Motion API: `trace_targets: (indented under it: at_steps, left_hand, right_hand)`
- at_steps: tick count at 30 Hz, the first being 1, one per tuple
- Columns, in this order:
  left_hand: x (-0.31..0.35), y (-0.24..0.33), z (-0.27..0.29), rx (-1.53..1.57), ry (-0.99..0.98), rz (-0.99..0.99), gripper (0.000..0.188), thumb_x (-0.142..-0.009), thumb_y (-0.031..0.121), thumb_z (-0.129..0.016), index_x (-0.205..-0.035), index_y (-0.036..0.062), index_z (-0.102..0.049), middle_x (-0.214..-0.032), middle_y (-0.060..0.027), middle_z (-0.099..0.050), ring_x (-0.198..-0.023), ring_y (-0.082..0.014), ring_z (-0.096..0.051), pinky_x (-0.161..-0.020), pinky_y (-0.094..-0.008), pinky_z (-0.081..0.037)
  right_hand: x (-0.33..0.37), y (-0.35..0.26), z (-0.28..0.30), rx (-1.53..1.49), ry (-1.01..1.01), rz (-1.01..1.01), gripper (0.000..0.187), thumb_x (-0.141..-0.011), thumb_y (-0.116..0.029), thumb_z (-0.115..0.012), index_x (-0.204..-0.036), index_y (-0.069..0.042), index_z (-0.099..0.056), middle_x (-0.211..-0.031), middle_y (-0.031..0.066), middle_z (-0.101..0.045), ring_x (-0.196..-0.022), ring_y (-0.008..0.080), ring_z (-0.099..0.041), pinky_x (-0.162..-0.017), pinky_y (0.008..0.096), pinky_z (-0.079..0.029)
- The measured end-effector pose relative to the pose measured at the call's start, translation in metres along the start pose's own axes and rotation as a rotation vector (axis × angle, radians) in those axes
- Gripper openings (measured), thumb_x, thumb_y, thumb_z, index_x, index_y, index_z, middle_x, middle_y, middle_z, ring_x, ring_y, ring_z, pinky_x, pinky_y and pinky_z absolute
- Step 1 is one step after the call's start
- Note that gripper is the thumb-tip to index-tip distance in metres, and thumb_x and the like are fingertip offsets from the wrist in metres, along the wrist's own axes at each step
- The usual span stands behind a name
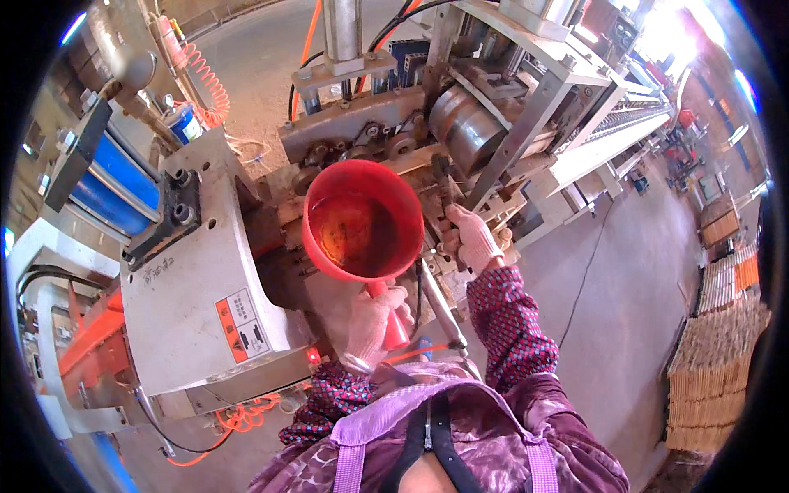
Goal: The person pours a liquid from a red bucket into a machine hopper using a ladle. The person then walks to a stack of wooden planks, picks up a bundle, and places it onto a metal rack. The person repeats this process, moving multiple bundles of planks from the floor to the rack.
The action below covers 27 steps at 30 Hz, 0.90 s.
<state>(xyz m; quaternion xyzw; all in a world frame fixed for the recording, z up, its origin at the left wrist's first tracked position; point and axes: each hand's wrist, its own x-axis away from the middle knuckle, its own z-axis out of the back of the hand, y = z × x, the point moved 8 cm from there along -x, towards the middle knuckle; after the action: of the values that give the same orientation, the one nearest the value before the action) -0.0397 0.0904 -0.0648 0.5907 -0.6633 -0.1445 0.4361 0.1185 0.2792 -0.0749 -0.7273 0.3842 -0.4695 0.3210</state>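
Note:
My left hand (371,320), in a pale knitted glove, is wrapped round the handle of a red plastic dipper (406,207). Amber-brown liquid (352,230) lies in the bottom of its bowl. Further right, my right hand (474,238), gloved the same way, grips what looks like a brush (444,179) with a dark, worn head. That head points away from me and lies against or just above the machine's dirty metal parts beside the drum; contact is unclear. Part of the brush handle is hidden by the fingers.
A steel drum (467,127) sits in a frame behind my right hand. Rollers (401,146) lie beyond the dipper. To the left stand a grey machine housing (193,287) and a blue cylinder (119,187). Stacked wood sheets (713,378) stand at far right.

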Motion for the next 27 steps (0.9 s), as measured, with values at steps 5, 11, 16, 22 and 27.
trace_targets:
  at_steps: [5, 11, 16, 22, 27]
  left_hand:
    - [0.001, 0.000, 0.002, -0.100, -0.015, -0.070, 0.023, -0.088, 0.012, -0.063, -0.110, 0.0052, -0.057, -0.069, -0.0015, -0.059, -0.060, -0.0131, -0.058, -0.057, -0.0282, -0.050]
    - [-0.010, -0.020, -0.007, -0.021, -0.141, -0.143, 0.016, -0.088, 0.010, -0.062, -0.103, 0.0048, -0.059, -0.076, -0.0055, -0.060, -0.061, -0.0154, -0.060, -0.056, -0.0281, -0.050]
    - [0.002, 0.004, -0.015, -0.286, -0.064, -0.370, 0.018, -0.088, 0.009, -0.064, -0.104, 0.0057, -0.058, -0.073, -0.0059, -0.060, -0.053, -0.0155, -0.058, -0.050, -0.0285, -0.050]
    - [-0.011, -0.017, -0.006, 0.097, -0.042, -0.036, 0.015, -0.087, 0.007, -0.059, -0.102, 0.0077, -0.060, -0.071, -0.0004, -0.059, -0.058, -0.0120, -0.058, -0.051, -0.0264, -0.049]
    - [-0.010, -0.008, -0.007, 0.119, 0.011, -0.024, 0.014, -0.085, 0.006, -0.061, -0.099, 0.0074, -0.060, -0.071, -0.0018, -0.059, -0.057, -0.0129, -0.059, -0.049, -0.0274, -0.049]
  right_hand:
    - [0.099, -0.056, -0.054, 0.959, -0.047, 0.350, 0.036, -0.098, -0.029, -0.057, -0.126, -0.007, -0.058, -0.076, 0.0025, -0.059, -0.063, 0.0100, -0.057, -0.054, 0.0258, -0.044]
    - [0.121, -0.059, -0.080, 2.360, -0.062, 0.639, 0.036, -0.084, -0.016, -0.058, -0.120, -0.011, -0.060, -0.077, 0.0090, -0.065, -0.076, 0.0256, -0.069, -0.055, 0.0398, -0.050]
    - [0.099, -0.052, -0.072, 2.436, -0.112, 0.688, 0.042, -0.086, -0.021, -0.060, -0.128, -0.020, -0.055, -0.078, 0.0103, -0.066, -0.059, 0.0277, -0.067, -0.038, 0.0459, -0.045]
    - [0.084, -0.071, -0.024, 1.260, -0.175, 0.633, 0.042, -0.091, -0.021, -0.057, -0.132, -0.017, -0.057, -0.077, 0.0094, -0.060, -0.068, 0.0199, -0.062, -0.059, 0.0381, -0.050]
    - [0.018, -0.083, 0.001, 0.483, -0.005, 0.258, 0.033, -0.098, -0.031, -0.055, -0.124, -0.010, -0.059, -0.074, 0.0017, -0.055, -0.050, 0.0083, -0.045, -0.042, 0.0259, -0.037]
